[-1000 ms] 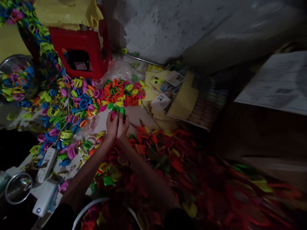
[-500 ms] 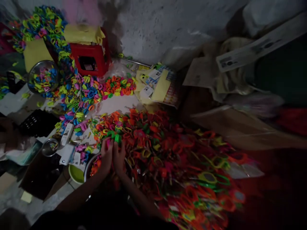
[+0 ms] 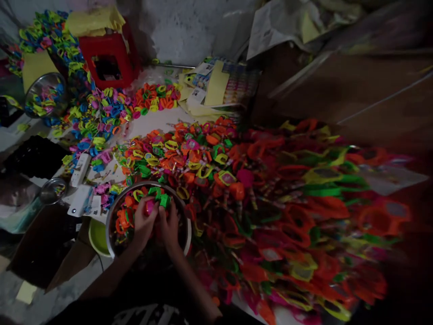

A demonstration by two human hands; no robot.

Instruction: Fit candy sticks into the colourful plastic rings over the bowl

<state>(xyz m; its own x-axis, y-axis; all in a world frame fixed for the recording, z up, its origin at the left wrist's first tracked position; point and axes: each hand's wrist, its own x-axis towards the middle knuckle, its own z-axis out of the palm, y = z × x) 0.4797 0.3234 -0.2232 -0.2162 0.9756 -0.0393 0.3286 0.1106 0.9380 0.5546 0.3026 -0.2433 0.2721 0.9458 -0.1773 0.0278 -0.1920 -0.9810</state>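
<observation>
Both hands are close together over a round metal bowl [image 3: 113, 212] half filled with small coloured plastic pieces. My left hand [image 3: 144, 221] pinches a pink plastic piece [image 3: 149, 207]. My right hand [image 3: 170, 225] grips a green plastic piece [image 3: 164, 200], which touches the pink one. A large heap of orange, green and pink plastic pieces [image 3: 257, 189] spreads to the right of the bowl.
A pile of bright plastic rings [image 3: 101, 108] lies at the left, with a red stool [image 3: 108, 61] behind it. A glass bowl [image 3: 43, 95] of rings stands far left. Printed yellow cards [image 3: 216, 83] lie at the back. A white power strip [image 3: 80, 169] lies near the bowl.
Both hands have drawn back from the floor by the ring pile to over the metal bowl, still holding the pink and green pieces. The camera has tilted and shifted.
</observation>
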